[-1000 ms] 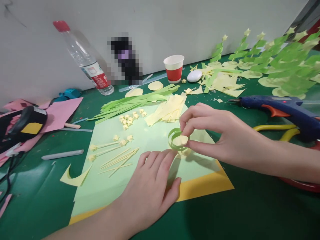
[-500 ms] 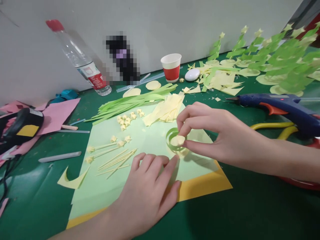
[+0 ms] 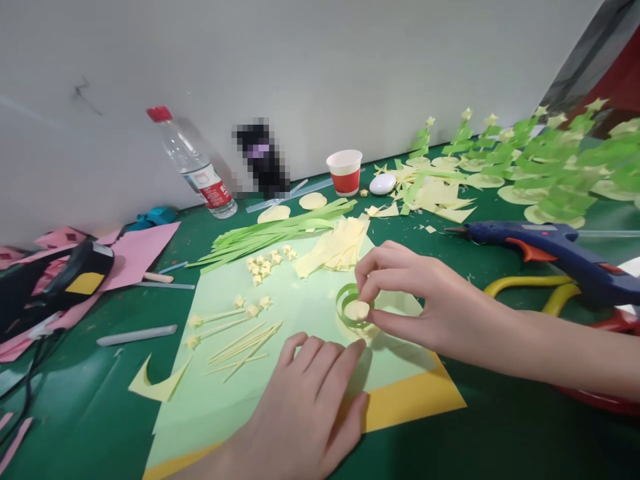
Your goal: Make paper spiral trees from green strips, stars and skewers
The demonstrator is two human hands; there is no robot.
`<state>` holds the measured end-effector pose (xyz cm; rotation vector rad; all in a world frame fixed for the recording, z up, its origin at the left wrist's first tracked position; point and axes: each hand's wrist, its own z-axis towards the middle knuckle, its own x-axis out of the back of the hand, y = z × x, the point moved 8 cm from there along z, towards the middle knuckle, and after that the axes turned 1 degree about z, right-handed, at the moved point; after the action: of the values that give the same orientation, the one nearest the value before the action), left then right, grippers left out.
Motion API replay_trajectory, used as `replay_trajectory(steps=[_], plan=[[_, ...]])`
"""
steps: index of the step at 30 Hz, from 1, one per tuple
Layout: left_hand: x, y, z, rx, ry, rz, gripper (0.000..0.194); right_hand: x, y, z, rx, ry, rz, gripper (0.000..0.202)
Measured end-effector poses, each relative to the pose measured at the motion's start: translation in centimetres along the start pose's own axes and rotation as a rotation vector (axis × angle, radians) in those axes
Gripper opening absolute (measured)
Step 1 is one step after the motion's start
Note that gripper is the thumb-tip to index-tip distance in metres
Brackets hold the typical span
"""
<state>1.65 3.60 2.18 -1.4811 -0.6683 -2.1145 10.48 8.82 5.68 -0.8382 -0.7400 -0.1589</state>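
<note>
My right hand pinches a green paper ring with a small pale disc inside it, above a pale round base on the light green sheet. My left hand rests on the sheet with its fingers apart, the index fingertip beside the round base. To the left lie thin yellow sticks, some bearing paper stars, and a group of folded stars. Yellow strips and green strips lie farther back.
A blue glue gun and yellow-handled pliers lie at right. Behind stand a bottle, a paper cup and several green paper plants. A black tape measure-like object and pink paper are at left.
The view has tilted up, so everything sits lower in the picture. Both hands keep nearly the same places on the sheet, and the ring is tilted slightly differently.
</note>
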Motion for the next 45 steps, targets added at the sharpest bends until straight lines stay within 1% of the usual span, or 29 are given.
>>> replay_trajectory(steps=[3,5,7,9,11,12,15,18,22,27,28,29,32,33,36,40,45], plan=[[-0.3,-0.2,-0.1,0.031,-0.024,0.002,0.024,-0.1,0.0,-0.1,0.006,0.025,0.006,0.014],[-0.2,0.0,-0.3,0.009,-0.013,-0.009,0.020,0.1,0.1,-0.1,0.008,0.066,0.015,0.014],[0.1,0.6,-0.5,-0.051,0.031,-0.031,0.020,0.1,0.1,-0.1,-0.003,0.062,0.009,0.015],[0.5,1.0,-0.6,-0.099,0.090,-0.041,0.027,-0.3,0.1,-0.1,-0.015,0.010,-0.009,0.014],[0.8,1.1,-0.5,-0.107,0.129,-0.025,0.030,-0.3,0.1,-0.1,-0.018,0.003,-0.008,0.014],[0.8,1.0,-0.4,-0.104,0.134,-0.018,0.031,-0.2,0.1,-0.1,-0.015,0.022,0.002,0.014],[0.8,1.2,-0.2,-0.123,0.135,-0.019,0.033,0.0,0.1,-0.2,0.002,0.088,0.039,0.015],[0.9,1.4,-0.3,-0.141,0.135,-0.046,0.035,-0.1,0.3,-0.3,0.008,0.115,0.056,0.015],[0.6,1.5,-0.4,-0.149,0.101,-0.046,0.038,0.0,0.4,-0.1,-0.004,0.106,0.045,0.016],[0.1,1.5,-0.6,-0.163,0.064,-0.036,0.038,-0.3,0.1,0.0,-0.018,-0.002,0.014,0.015],[0.1,1.5,-0.6,-0.163,0.060,-0.034,0.037,-0.3,0.1,0.0,-0.019,-0.004,0.011,0.014],[0.0,1.5,-0.7,-0.166,0.060,-0.030,0.037,-0.2,0.2,-0.1,-0.018,0.004,0.013,0.014],[-0.2,1.4,-0.7,-0.175,0.052,-0.012,0.037,0.2,0.2,-0.2,-0.012,0.094,0.040,0.015],[-0.2,1.4,-0.8,-0.175,0.055,-0.008,0.037,0.2,0.3,-0.3,-0.011,0.104,0.047,0.015],[-0.2,1.3,-0.8,-0.175,0.040,-0.012,0.037,-0.1,0.3,-0.4,-0.004,0.096,0.048,0.015],[-0.1,1.4,-0.8,-0.166,0.023,-0.024,0.036,0.1,0.3,-0.4,0.015,0.119,0.060,0.015],[-0.2,1.4,-0.7,-0.164,0.033,-0.034,0.036,0.1,0.4,-0.2,0.009,0.110,0.050,0.015]])
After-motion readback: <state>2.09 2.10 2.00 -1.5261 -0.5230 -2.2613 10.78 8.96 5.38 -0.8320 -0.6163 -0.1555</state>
